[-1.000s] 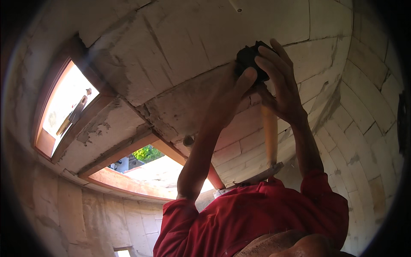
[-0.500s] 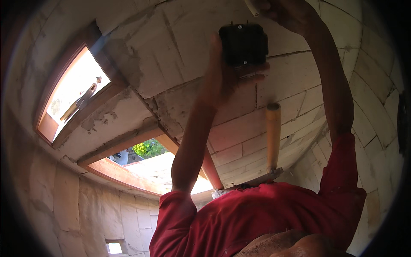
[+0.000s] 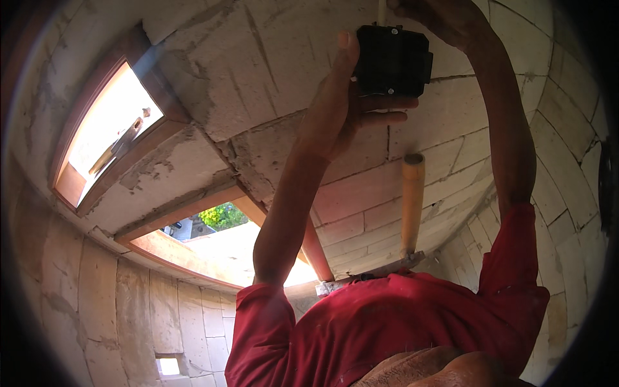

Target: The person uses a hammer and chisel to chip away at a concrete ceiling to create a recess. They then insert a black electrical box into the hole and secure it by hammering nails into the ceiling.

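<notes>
Raised in front of the block wall, my left hand (image 3: 342, 113) grips a black electrical box (image 3: 392, 61). The thumb lies along the box's left side and the fingers pass under its lower edge. Small screws show at the top and bottom of the box. My right hand (image 3: 445, 19) is above and to the right of it, cut by the upper edge of the view, with its fingers curled. Close by those fingers, a thin pale tube (image 3: 382, 11) comes down to the top of the box. Whether the tube enters the box or passes behind it, I cannot tell.
A thick bamboo-like pole (image 3: 412, 203) stands out below the hands. Wooden window frames (image 3: 177, 216) surround bright openings on the left, with greenery outside. Pale blocks with rough mortar joints make up the wall (image 3: 271, 148). A small square hole (image 3: 169, 366) sits at lower left.
My left hand has moved the black box slightly right and up. The pale tube, earlier slanting beside my right fingers and apart from the box, now stands nearly upright at the box's top.
</notes>
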The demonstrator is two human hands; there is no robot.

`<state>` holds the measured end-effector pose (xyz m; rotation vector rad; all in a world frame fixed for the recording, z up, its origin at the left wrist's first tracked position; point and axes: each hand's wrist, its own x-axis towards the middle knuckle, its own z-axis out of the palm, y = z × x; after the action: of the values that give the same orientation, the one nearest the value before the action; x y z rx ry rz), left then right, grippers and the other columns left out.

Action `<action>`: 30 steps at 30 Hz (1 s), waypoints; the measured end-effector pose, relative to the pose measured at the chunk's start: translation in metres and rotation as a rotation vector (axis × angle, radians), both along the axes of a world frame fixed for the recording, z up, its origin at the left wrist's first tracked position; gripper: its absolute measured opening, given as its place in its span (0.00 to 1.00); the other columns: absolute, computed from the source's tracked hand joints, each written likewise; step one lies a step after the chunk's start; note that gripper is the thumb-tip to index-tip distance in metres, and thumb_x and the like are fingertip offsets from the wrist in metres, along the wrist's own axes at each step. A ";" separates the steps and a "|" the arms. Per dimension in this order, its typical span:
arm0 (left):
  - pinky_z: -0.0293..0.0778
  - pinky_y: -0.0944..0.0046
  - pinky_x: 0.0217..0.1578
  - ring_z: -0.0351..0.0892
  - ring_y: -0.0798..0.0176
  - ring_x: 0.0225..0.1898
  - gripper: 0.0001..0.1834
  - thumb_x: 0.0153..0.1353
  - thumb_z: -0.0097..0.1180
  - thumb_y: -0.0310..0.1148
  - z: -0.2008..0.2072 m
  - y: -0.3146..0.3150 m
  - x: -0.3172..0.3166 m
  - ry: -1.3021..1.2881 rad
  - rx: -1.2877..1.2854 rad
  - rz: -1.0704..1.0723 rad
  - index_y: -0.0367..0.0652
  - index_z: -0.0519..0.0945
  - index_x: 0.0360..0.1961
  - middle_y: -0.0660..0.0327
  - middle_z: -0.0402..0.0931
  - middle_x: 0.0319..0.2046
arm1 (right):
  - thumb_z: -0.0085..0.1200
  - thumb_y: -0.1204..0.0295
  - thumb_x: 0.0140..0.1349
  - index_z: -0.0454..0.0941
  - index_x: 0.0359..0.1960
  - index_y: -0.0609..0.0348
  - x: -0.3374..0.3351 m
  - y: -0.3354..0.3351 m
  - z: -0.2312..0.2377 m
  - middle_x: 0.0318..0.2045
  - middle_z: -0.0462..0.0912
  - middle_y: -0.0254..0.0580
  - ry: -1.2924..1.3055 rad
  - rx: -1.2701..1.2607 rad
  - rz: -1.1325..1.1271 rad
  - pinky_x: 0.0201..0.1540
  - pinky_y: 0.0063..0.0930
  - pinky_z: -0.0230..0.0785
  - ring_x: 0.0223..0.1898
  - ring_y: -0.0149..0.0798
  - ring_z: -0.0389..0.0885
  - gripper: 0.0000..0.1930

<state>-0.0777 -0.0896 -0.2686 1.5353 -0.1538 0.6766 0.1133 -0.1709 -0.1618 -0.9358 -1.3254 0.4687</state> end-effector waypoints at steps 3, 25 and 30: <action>0.89 0.58 0.40 0.89 0.50 0.43 0.55 0.64 0.33 0.78 -0.001 0.000 0.006 0.015 0.007 -0.002 0.33 0.66 0.66 0.41 0.80 0.49 | 0.67 0.68 0.65 0.77 0.40 0.59 0.006 -0.002 0.003 0.31 0.83 0.36 -0.035 -0.012 -0.030 0.33 0.20 0.81 0.27 0.28 0.84 0.12; 0.88 0.62 0.42 0.88 0.55 0.40 0.42 0.71 0.35 0.70 0.094 0.018 0.073 -0.275 -0.026 -0.084 0.39 0.74 0.60 0.52 0.84 0.44 | 0.53 0.52 0.73 0.76 0.61 0.62 -0.015 -0.049 0.022 0.48 0.83 0.40 -0.103 0.094 -0.277 0.55 0.32 0.73 0.46 0.33 0.81 0.26; 0.88 0.59 0.37 0.88 0.54 0.40 0.41 0.74 0.32 0.67 0.120 0.000 0.079 -0.244 0.165 0.285 0.36 0.77 0.55 0.50 0.85 0.40 | 0.55 0.57 0.73 0.72 0.65 0.64 0.002 -0.052 0.009 0.50 0.82 0.40 -0.277 0.266 -0.298 0.56 0.28 0.75 0.49 0.31 0.82 0.27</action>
<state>0.0009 -0.0898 -0.1483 1.6455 -0.1799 1.1011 0.1151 -0.2232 -0.1525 -0.9770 -1.4244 -0.0699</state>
